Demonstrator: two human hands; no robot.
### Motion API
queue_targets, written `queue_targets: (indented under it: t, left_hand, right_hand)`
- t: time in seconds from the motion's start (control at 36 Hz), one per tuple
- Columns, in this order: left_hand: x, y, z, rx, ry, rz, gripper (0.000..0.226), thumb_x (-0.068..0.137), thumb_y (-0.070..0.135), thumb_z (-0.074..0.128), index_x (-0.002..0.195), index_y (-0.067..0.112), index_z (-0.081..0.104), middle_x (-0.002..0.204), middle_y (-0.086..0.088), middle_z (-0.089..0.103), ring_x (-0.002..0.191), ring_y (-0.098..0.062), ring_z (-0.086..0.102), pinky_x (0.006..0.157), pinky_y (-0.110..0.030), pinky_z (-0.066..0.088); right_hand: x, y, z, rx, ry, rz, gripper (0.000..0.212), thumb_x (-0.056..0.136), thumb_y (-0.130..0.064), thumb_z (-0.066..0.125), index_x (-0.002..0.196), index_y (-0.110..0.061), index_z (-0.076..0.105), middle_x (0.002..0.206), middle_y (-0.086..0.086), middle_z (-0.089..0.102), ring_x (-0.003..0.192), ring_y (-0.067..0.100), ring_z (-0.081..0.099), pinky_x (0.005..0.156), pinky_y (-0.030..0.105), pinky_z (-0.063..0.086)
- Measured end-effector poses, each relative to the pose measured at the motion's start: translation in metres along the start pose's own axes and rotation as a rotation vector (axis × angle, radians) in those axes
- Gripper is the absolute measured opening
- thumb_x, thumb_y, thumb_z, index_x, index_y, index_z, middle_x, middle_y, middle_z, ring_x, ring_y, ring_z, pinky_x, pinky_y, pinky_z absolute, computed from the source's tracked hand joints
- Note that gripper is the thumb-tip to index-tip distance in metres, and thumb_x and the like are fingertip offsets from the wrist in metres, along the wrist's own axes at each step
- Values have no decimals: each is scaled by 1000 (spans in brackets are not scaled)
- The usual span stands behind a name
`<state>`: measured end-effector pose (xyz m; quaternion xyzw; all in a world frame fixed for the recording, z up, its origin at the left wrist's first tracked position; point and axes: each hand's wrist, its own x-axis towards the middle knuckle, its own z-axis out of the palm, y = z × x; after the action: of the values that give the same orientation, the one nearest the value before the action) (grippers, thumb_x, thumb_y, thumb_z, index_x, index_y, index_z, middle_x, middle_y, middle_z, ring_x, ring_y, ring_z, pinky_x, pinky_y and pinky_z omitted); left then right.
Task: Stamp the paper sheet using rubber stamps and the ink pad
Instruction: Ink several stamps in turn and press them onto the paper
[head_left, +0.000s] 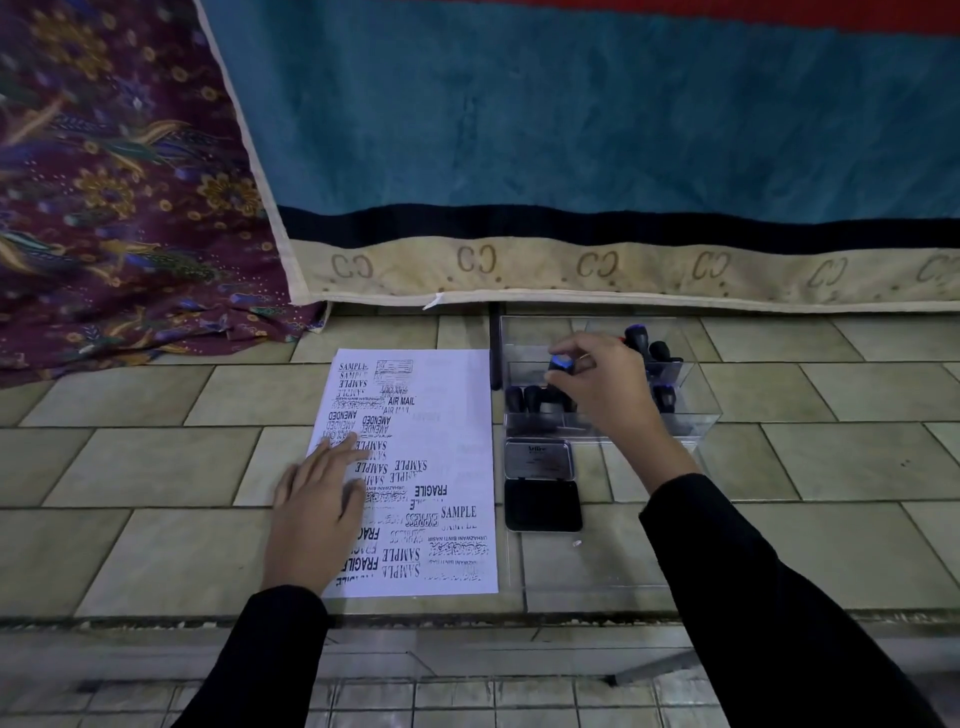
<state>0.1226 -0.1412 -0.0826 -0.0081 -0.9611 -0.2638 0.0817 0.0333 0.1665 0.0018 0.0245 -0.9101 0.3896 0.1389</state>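
Observation:
A white paper sheet (447, 431) covered with several black stamp prints lies on the tiled surface. My left hand (317, 514) rests flat on its lower left part, fingers straight. My right hand (597, 384) reaches over a clear plastic box (696, 410) and pinches the blue-topped knob of a black rubber stamp (560, 364). Several more black stamps (524, 399) stand in the box, some at the back right (647, 343). The open ink pad (543, 505) lies just in front of the box, its lid (540, 458) folded back, to the right of the sheet.
A teal blanket with a beige border (571, 270) hangs behind the box and sheet. A purple floral cloth (114, 208) lies at the back left. A dark slim object (494, 348) stands between sheet and box. The tiled ledge (467, 618) drops off near me.

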Motion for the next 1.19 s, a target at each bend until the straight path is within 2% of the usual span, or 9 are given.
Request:
queue_targets:
  t: [0.08, 0.17, 0.53, 0.67, 0.81, 0.94, 1.03, 1.11, 1.19]
  left_hand:
    - [0, 1, -1, 0, -4, -5, 32, 96, 16, 49, 124, 31, 53, 149, 17, 40, 143, -6, 25, 118, -37, 13]
    - [-1, 1, -2, 6, -9, -7, 32, 96, 16, 49, 125, 30, 53, 149, 16, 39, 144, -6, 25, 119, -39, 14]
    - [-1, 1, -1, 9, -6, 11, 32, 97, 16, 48, 125, 29, 53, 150, 14, 40, 144, -8, 25, 118, -41, 15]
    - [-1, 0, -1, -3, -4, 8, 33, 97, 16, 49, 126, 31, 53, 150, 16, 39, 144, -6, 24, 119, -41, 14]
    - [0, -4, 2, 0, 10, 14, 32, 97, 19, 50, 126, 32, 54, 153, 15, 34, 144, -4, 22, 119, -43, 15]
    - [0, -7, 1, -30, 20, -9, 33, 97, 23, 52, 127, 36, 54, 159, 14, 22, 149, -6, 1, 117, -43, 16]
    - [1, -7, 1, -40, 7, -6, 33, 97, 22, 52, 128, 33, 55, 157, 9, 29, 149, -10, 9, 118, -42, 14]
    - [4, -6, 0, -87, -4, -25, 33, 95, 19, 56, 126, 31, 58, 154, 6, 35, 147, -13, 18, 119, -42, 11]
    - [7, -8, -4, -141, -29, -42, 33, 94, 18, 60, 125, 30, 59, 153, 6, 37, 147, -15, 20, 119, -45, 12]
  right_hand:
    - [-20, -8, -6, 89, 29, -42, 23, 73, -9, 79, 93, -14, 68, 93, 3, 64, 72, 9, 62, 69, 11, 53]
    - [-48, -16, -9, 142, -14, -88, 24, 71, -9, 80, 92, -11, 68, 89, 1, 67, 72, 8, 64, 68, 13, 54]
    - [-112, -15, 0, 2, -169, -218, 23, 71, -8, 80, 91, -6, 69, 91, 0, 67, 80, 11, 64, 74, 29, 55]
    - [-112, -19, -1, -36, -189, -237, 25, 76, -10, 76, 101, -8, 70, 96, 1, 66, 82, 9, 63, 79, 23, 54]
    - [-113, -20, -2, -32, -185, -220, 28, 78, -7, 75, 105, -8, 70, 98, 2, 68, 83, 11, 65, 80, 26, 55]
    - [-117, -20, -3, -69, -207, -224, 31, 80, -8, 72, 111, -10, 68, 105, 1, 67, 88, 8, 62, 85, 26, 54]
    - [-111, -27, -2, -47, -169, -242, 24, 80, -7, 72, 104, -8, 69, 98, 2, 67, 84, 9, 62, 80, 24, 53]
    - [-97, -46, 10, 33, -129, -284, 25, 80, -8, 73, 104, -10, 67, 99, 1, 67, 82, 8, 65, 79, 12, 48]
    - [-80, -66, 34, 102, -161, -308, 29, 83, -8, 69, 112, -9, 64, 103, 4, 65, 82, 11, 65, 82, 20, 52]
